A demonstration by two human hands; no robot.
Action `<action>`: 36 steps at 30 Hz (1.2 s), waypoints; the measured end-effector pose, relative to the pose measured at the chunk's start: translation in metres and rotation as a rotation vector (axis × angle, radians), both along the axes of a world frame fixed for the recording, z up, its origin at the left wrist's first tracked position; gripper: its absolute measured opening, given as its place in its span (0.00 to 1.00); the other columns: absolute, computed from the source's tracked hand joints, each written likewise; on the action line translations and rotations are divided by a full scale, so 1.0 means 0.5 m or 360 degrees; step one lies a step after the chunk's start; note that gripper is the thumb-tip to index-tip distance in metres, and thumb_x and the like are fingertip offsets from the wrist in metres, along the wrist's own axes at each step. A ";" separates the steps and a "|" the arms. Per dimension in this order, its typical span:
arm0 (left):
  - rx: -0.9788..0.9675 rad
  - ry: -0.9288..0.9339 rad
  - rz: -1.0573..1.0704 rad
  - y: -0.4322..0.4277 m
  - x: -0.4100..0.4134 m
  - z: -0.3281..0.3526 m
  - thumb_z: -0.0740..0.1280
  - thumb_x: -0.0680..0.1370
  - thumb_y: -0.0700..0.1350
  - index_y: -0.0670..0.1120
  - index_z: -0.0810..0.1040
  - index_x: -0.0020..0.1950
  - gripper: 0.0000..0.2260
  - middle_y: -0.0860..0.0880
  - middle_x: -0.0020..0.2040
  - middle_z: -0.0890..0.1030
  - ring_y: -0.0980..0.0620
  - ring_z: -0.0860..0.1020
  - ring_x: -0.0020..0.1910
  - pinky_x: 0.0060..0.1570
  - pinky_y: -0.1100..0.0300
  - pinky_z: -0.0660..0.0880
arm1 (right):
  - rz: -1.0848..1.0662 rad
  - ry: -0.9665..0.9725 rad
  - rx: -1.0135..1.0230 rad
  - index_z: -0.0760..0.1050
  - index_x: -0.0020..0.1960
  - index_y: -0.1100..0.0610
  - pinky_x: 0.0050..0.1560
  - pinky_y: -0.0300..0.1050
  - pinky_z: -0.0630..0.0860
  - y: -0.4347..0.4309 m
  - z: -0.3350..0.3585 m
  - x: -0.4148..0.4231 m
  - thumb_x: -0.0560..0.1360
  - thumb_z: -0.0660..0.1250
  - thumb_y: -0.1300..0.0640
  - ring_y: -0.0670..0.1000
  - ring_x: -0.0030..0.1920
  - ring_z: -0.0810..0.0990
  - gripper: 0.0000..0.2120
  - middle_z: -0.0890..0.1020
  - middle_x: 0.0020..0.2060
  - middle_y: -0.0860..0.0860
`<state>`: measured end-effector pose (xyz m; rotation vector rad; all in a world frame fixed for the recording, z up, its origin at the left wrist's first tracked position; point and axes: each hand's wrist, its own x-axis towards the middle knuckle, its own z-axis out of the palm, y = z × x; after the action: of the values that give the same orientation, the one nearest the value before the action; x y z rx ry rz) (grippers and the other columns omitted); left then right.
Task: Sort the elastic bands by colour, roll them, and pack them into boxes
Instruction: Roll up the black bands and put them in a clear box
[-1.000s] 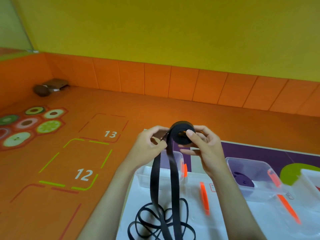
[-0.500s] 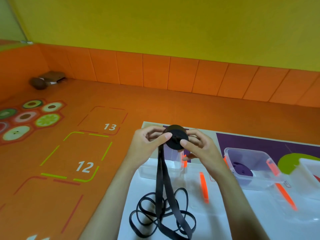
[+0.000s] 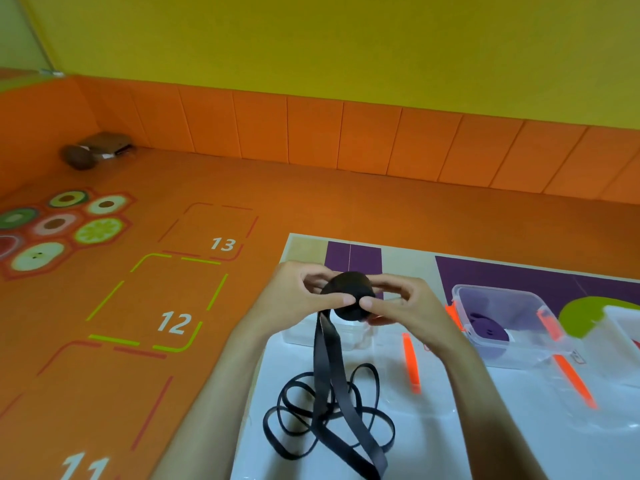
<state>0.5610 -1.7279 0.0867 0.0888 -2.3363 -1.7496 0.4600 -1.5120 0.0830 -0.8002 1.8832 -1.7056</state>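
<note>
Both hands are up above the white surface [image 3: 450,427], meeting on a black elastic roll [image 3: 349,292].

Left hand [image 3: 294,299] — grip pinched on the roll's left side, thumb tip on the near face, fingers curled over the top and back. Right hand [image 3: 408,306] — grip pinched the same way on the right side, thumb tip on the near face, fingers curled behind. The two thumb tips sit just beside each other, approx. touching.

Roll is held in the air, clear of the surface and in front of a clear box [image 3: 294,336] near the surface's far-left corner. Can't tell that box's contents, since hands cover it.

The unrolled tail [image 3: 327,358] of the same band drops from the roll's lower left as two flat strands side by side. It ends in a loose tangle of loops [image 3: 311,424] lying on the surface btwn the forearms. One strand runs on toward the bottom edge of view.

Right of the hands is a second clear box [image 3: 519,355] w/ orange latches [image 3: 547,323] and a purple roll [image 3: 488,329] inside. An orange clip [image 3: 410,362] shows near the right forearm, blurred. A white container [image 3: 623,327] is cut off at the right edge.

Beyond the surface is an orange floor [image 3: 311,195] w/ squares numbered 11, 12, 13 and fruit-slice stickers [image 3: 55,233]. A brown object [image 3: 97,154] sits in the far corner.
</note>
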 end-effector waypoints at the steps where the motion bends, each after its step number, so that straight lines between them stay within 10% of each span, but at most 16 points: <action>1: 0.0007 0.0010 -0.0033 0.002 -0.002 0.005 0.82 0.71 0.54 0.54 0.89 0.52 0.12 0.53 0.47 0.90 0.53 0.88 0.47 0.49 0.59 0.82 | -0.0012 0.0016 -0.0027 0.88 0.57 0.48 0.44 0.49 0.87 0.004 0.012 -0.005 0.71 0.81 0.49 0.59 0.45 0.90 0.15 0.89 0.50 0.52; 6: 0.0459 0.0213 -0.0016 0.016 -0.017 0.016 0.81 0.73 0.48 0.49 0.88 0.57 0.14 0.47 0.53 0.89 0.48 0.88 0.55 0.53 0.63 0.81 | -0.0230 -0.0041 -0.0373 0.86 0.56 0.55 0.43 0.48 0.86 -0.001 0.026 -0.007 0.75 0.77 0.52 0.61 0.45 0.90 0.11 0.89 0.49 0.58; 12: 0.0056 0.0031 -0.0176 0.000 -0.013 0.012 0.82 0.73 0.48 0.54 0.88 0.56 0.12 0.53 0.51 0.90 0.52 0.88 0.52 0.53 0.62 0.82 | 0.0065 0.0042 0.0030 0.85 0.57 0.53 0.49 0.56 0.88 0.023 0.025 -0.025 0.74 0.78 0.52 0.61 0.49 0.89 0.13 0.87 0.54 0.53; 30: 0.0505 0.0128 -0.0080 0.015 -0.011 -0.004 0.82 0.70 0.51 0.53 0.88 0.57 0.16 0.48 0.55 0.89 0.48 0.88 0.56 0.54 0.60 0.82 | -0.0136 -0.0257 -0.0446 0.80 0.47 0.57 0.49 0.57 0.87 0.010 -0.027 0.001 0.71 0.80 0.54 0.65 0.47 0.89 0.13 0.86 0.50 0.57; 36: 0.0027 0.0005 -0.0292 0.005 -0.009 0.001 0.81 0.74 0.47 0.55 0.88 0.59 0.15 0.54 0.54 0.89 0.52 0.88 0.55 0.56 0.58 0.83 | 0.0082 -0.0060 -0.0025 0.84 0.58 0.55 0.47 0.53 0.87 0.040 -0.029 -0.017 0.73 0.79 0.52 0.62 0.52 0.89 0.16 0.86 0.55 0.54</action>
<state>0.5567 -1.7254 0.0870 -0.1298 -2.3944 -1.8497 0.4516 -1.4920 0.0685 -0.8105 1.8108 -1.6945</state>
